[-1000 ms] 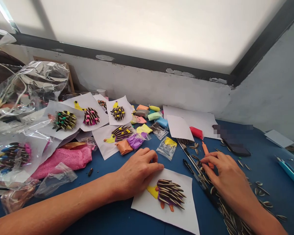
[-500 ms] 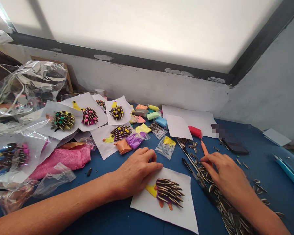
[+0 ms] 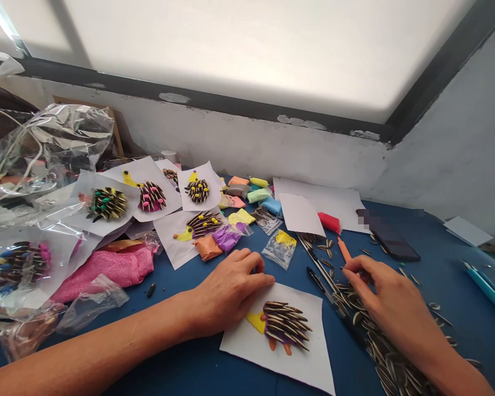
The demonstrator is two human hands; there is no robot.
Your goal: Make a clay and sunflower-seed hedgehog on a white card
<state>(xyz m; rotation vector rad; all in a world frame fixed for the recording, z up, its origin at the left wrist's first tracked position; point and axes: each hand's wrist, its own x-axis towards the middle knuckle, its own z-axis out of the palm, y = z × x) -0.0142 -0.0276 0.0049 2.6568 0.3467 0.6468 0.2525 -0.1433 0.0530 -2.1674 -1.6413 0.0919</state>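
Note:
A hedgehog picture on a sheet of white paper (image 3: 309,371) lies before me, with a yellow clay head (image 3: 256,321), orange feet and a body of sunflower seeds (image 3: 286,325) pressed in purple clay. My left hand (image 3: 233,294) rests on the paper's upper left corner, its fingers curled and holding it down. To the right, my right hand (image 3: 390,297) hovers over a pile of loose sunflower seeds (image 3: 396,368). Its thumb and forefinger are pinched together on what looks like a single sunflower seed (image 3: 343,269), mostly covered by the fingertips.
A black pen (image 3: 322,283) and an orange-capped tool (image 3: 344,248) lie near the seeds. Behind are clay packets (image 3: 208,247), a phone (image 3: 396,242) and finished hedgehog pictures (image 3: 198,190). A pink cloth (image 3: 119,264) is at left, a blue cutter (image 3: 487,291) at right.
My right hand has shifted slightly to the right, its pinched fingertips coming away from the seed pile. The left hand and the paper stay in place.

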